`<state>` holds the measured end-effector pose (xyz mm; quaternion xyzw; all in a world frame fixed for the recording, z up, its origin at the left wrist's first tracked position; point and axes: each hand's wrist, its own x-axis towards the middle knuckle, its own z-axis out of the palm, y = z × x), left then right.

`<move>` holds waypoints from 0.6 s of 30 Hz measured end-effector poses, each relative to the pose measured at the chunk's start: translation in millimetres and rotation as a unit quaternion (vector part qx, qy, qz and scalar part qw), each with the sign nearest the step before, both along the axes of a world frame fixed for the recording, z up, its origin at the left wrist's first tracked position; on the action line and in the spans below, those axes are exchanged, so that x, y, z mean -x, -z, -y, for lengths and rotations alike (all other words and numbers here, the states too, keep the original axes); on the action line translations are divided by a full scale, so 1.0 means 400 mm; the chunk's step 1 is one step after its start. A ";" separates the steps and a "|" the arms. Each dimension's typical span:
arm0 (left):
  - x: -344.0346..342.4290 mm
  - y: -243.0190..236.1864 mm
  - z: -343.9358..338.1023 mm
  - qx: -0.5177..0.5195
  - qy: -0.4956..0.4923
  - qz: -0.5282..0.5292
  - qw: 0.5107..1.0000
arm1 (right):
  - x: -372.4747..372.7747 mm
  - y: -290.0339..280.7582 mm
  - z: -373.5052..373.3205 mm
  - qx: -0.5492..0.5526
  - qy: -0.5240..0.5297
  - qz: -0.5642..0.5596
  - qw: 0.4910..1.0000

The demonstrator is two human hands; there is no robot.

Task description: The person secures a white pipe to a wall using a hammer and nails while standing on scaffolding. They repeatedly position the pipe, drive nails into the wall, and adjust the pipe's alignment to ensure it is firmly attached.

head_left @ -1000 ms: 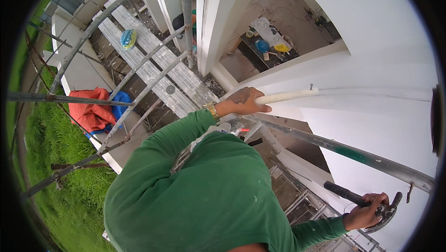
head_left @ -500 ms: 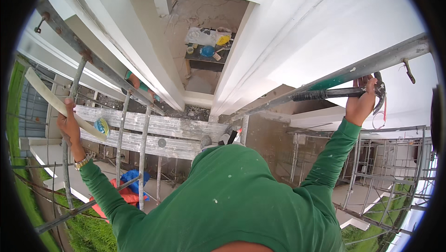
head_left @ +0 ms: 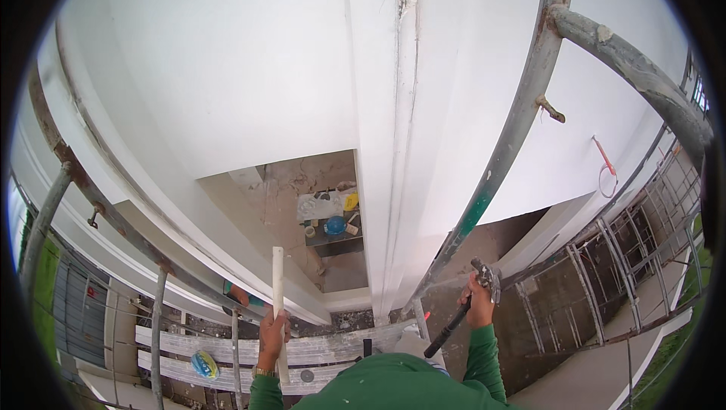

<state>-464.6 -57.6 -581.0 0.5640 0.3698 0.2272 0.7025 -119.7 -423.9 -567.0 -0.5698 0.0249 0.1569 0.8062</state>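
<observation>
My left hand (head_left: pixel 274 338) is closed around a long off-white strip (head_left: pixel 278 281), which stands nearly upright in front of the white wall; I cannot tell whether it is wood or plastic. Gripped close to its head by my right hand (head_left: pixel 478 305) is a hammer (head_left: pixel 451 328), its black handle slanting down to the left. That hand is just right of a grey scaffold pole (head_left: pixel 508 138) marked with green paint. Below, pale planks (head_left: pixel 336 349) run across the scaffold. On them, left of my left hand, lies a blue and yellow roundish thing (head_left: pixel 204 363).
Scaffold rails (head_left: pixel 125 217) curve along the left. A white column (head_left: pixel 389 206) rises ahead. Through an opening, a low dark table (head_left: pixel 333 247) holds a blue round object and tools. A red-handled thing (head_left: pixel 603 154) hangs at right. Part of another person (head_left: pixel 240 296) shows lower left.
Both hands have come inward and lower in the view, the strip with the left and the hammer with the right. The strip has swung more upright. My view has tilted up toward the wall.
</observation>
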 end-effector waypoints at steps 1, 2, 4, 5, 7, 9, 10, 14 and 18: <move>-0.006 0.002 -0.030 -0.059 0.003 -0.027 0.998 | 0.011 0.004 0.006 -0.006 -0.012 -0.012 1.000; -0.039 -0.060 -0.034 -0.166 -0.018 -0.083 0.982 | 0.010 0.011 0.008 -0.015 -0.020 -0.022 0.999; -0.065 -0.180 -0.052 -0.385 -0.033 -0.110 0.916 | 0.005 0.038 0.002 0.006 -0.021 0.023 0.999; -0.037 -0.155 -0.104 -0.283 -0.064 -0.103 0.951 | -0.004 0.050 -0.001 0.020 -0.025 0.044 0.999; -0.015 -0.236 -0.143 -0.221 -0.091 -0.083 0.967 | -0.032 0.077 0.006 0.046 -0.048 0.017 0.998; 0.035 -0.335 -0.192 -0.354 -0.149 -0.130 0.914 | -0.060 0.075 0.002 0.073 -0.076 -0.018 0.994; 0.066 -0.386 -0.225 -0.401 -0.172 -0.137 0.889 | -0.067 0.060 0.006 0.070 -0.091 -0.037 0.993; 0.168 -0.708 -0.284 -0.575 -0.271 -0.113 0.764 | -0.050 0.028 0.046 0.089 -0.134 -0.089 0.983; 0.285 -0.972 -0.364 -0.619 -0.388 -0.197 0.654 | -0.048 0.020 0.088 0.073 -0.112 -0.014 0.991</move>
